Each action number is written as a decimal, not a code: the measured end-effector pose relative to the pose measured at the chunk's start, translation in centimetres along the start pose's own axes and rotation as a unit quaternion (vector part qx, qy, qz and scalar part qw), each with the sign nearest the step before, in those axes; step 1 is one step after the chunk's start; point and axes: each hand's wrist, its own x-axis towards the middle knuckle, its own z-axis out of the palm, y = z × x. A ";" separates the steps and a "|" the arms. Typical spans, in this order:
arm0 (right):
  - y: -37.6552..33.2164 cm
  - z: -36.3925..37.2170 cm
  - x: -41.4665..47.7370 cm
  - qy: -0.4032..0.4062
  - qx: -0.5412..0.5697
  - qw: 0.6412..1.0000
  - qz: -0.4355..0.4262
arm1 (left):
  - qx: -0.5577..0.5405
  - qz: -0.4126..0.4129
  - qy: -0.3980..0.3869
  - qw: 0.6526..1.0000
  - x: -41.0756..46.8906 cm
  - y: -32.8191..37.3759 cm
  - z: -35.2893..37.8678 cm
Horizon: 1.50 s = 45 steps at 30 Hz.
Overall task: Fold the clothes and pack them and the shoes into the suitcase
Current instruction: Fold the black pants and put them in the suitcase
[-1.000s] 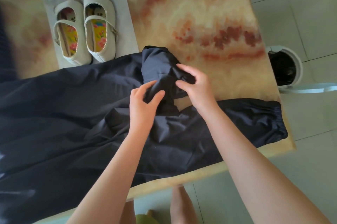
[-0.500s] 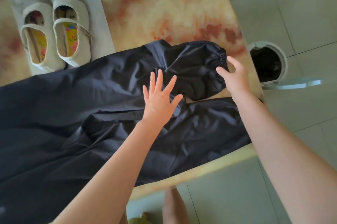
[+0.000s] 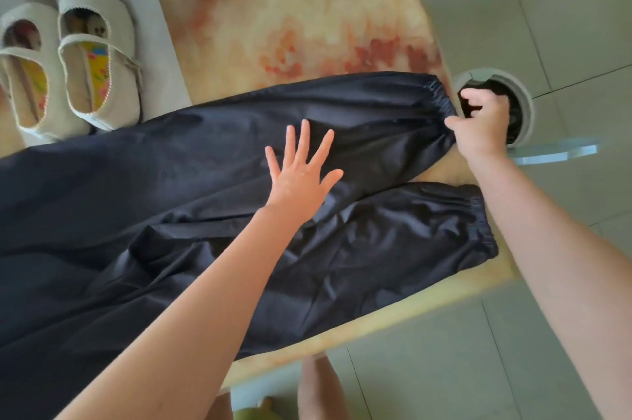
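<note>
Grip: right hand (image 3: 480,127) pinches trousers (image 3: 191,187) at the cuff; left hand (image 3: 301,178) presses them.

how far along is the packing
Early. Done: the black trousers lie spread on the table, not folded. In hand: the left hand presses the cloth and the right hand pinches a leg cuff. Left: folding, the shoes; no suitcase in view.

The black trousers (image 3: 171,197) are showing as thin, smooth cloth with a faint sheen, puckering at the elastic cuffs. The beige shoes (image 3: 97,77) are looking like matt woven fabric, lying on a crinkled, slightly glossy plastic sheet (image 3: 160,53). The table (image 3: 290,9) is gleaming softly, smooth and marbled; the floor tiles (image 3: 564,9) are looking matt.
</note>
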 end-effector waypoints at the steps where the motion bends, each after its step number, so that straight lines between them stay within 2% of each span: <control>1: -0.1 0.0 -0.4 -0.008 -0.007 1.000 -0.008 | 0.027 -0.012 -0.007 1.000 0.3 -0.2 0.2; 3: -0.7 0.4 -1.8 -0.028 -0.022 0.997 -0.063 | 0.079 -0.020 -0.013 0.997 0.7 -0.8 0.6; 5: -1.1 1.1 -2.9 -0.082 -0.068 0.988 -0.113 | 0.105 -0.017 -0.012 0.994 1.2 -1.3 0.7; 7: -1.0 1.9 -3.3 -0.141 -0.176 0.966 -0.123 | 0.080 -0.021 0.003 0.997 2.2 -1.7 0.1; 9: -0.8 2.3 -3.0 -0.157 -0.225 0.955 -0.114 | 0.051 -0.035 0.014 0.998 3.0 -2.1 -0.7; 12: -1.2 2.1 -2.9 -0.110 -0.228 0.957 -0.139 | 0.032 -0.027 0.018 0.999 3.3 -2.2 -1.5; 14: -1.6 2.1 -3.6 -0.089 -0.196 0.955 -0.205 | 0.023 -0.010 0.072 0.997 2.6 -2.3 -1.4; 15: -1.9 2.3 -4.0 -0.099 -0.184 0.947 -0.242 | 0.026 -0.012 0.093 0.995 2.2 -2.6 -1.4; 17: -2.3 3.5 -4.3 -0.162 -0.195 0.927 -0.277 | 0.050 -0.028 0.067 0.996 1.7 -3.6 -1.1; 20: -2.0 5.3 -3.5 -0.238 -0.280 0.899 -0.240 | 0.084 -0.037 -0.003 0.996 1.5 -5.1 -0.7; 24: -2.5 5.4 -2.7 -0.259 -0.296 0.894 -0.215 | 0.077 -0.017 -0.027 0.997 1.8 -6.0 -1.4; 32: -1.5 4.4 -3.2 -0.217 -0.300 0.904 -0.215 | 0.079 -0.011 -0.024 0.996 0.4 -5.4 -1.0; 36: -1.4 4.2 -2.9 -0.238 -0.310 0.898 -0.204 | 0.102 -0.015 -0.061 0.993 0.3 -6.1 -1.2; 38: -2.1 3.8 -3.0 -0.248 -0.264 0.913 -0.188 | 0.076 -0.016 -0.067 0.995 0.2 -5.6 -1.7; 40: -2.4 3.1 -3.2 -0.200 -0.156 0.953 -0.168 | 0.021 -0.025 -0.028 0.999 0.0 -5.2 -2.0; 42: -2.0 2.4 -3.1 -0.102 -0.071 0.985 -0.123 | -0.038 -0.040 0.042 0.998 -0.3 -4.8 -2.6; 45: -0.9 1.4 -2.4 -0.016 -0.042 0.999 0.001 | -0.126 -0.048 0.093 0.987 -0.9 -3.7 -3.1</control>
